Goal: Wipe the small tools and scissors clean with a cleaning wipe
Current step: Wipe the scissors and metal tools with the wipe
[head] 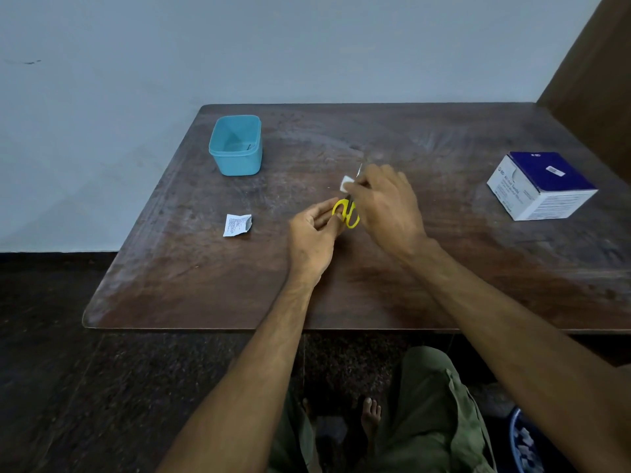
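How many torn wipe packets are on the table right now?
1: an opened white packet on the table, left of the left hand. Others may be hidden under the hands.

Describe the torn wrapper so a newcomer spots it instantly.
On the brown table, look left of the left hand and nearer than the blue tub. The wrapper lies flat there: small, white, printed, one edge torn, unlike the far bigger box at right.

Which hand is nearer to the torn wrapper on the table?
Left. The left hand is just right of the torn wrapper; the right hand lies farther right, beyond it.
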Tool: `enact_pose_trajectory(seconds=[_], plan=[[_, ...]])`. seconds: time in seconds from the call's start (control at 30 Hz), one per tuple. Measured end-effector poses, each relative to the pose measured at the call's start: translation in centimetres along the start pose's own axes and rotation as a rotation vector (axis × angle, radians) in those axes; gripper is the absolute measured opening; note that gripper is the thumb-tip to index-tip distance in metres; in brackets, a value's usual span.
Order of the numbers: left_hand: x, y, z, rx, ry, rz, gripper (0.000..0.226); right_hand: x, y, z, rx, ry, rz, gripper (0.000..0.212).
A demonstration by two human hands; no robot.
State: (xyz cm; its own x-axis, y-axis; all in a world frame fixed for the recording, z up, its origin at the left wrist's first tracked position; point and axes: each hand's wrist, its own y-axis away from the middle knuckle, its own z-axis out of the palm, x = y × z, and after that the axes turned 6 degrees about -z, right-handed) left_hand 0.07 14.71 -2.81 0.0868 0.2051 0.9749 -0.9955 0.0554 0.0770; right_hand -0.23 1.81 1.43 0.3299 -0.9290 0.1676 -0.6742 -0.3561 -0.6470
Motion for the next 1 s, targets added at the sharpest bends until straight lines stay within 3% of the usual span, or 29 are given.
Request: enact_pose_trajectory(seconds=[0.07,0.13,0.3,0.4,0.53,0.7,0.8,0.9,1.0], plan=[[-0.1,0.1,0.0,0.01,0.004,0.012,0.023,-0.6,0.2,0.3,-0.05,0.104,-0.096,0.016],[-0.1,0.1,0.0,0.027,-0.012,0.028,0.024,-0.8,0.3,0.2,-0.052,0.159,-0.131,0.026],[0.0,0.2,0.3,0.042,-0.04,0.052,0.024,0.8,-0.7,0.0,-0.1,0.169,-0.098,0.025],[-0.1,0.1,0.2,0.065,-0.068,0.065,0.024,0.1,-0.3,0.4,-0.07,0.189,-0.131,0.018],[-0.3,-0.1,0.1,0.07,-0.1,0.071,0.024,-0.6,0.3,0.4,-0.01,0.196,-0.184,0.027],[-0.4,0.0,0.2,0.067,-0.081,0.062,0.02,1.8,-1.2,-0.2,0.018,0.163,-0.032,0.018],[-0.3,0.1,0.2,0.071,-0.063,0.068,0.019,1.7,-1.3,0.0,0.025,0.202,-0.093,0.017],[-0.2,0.1,0.3,0.064,-0.052,0.072,0.018,0.6,-0.1,0.6,-0.054,0.226,-0.148,0.031],[-0.3,0.1,0.2,0.052,-0.063,0.063,0.018,1.1,0.0,0.8,-0.067,0.225,-0.107,0.022]])
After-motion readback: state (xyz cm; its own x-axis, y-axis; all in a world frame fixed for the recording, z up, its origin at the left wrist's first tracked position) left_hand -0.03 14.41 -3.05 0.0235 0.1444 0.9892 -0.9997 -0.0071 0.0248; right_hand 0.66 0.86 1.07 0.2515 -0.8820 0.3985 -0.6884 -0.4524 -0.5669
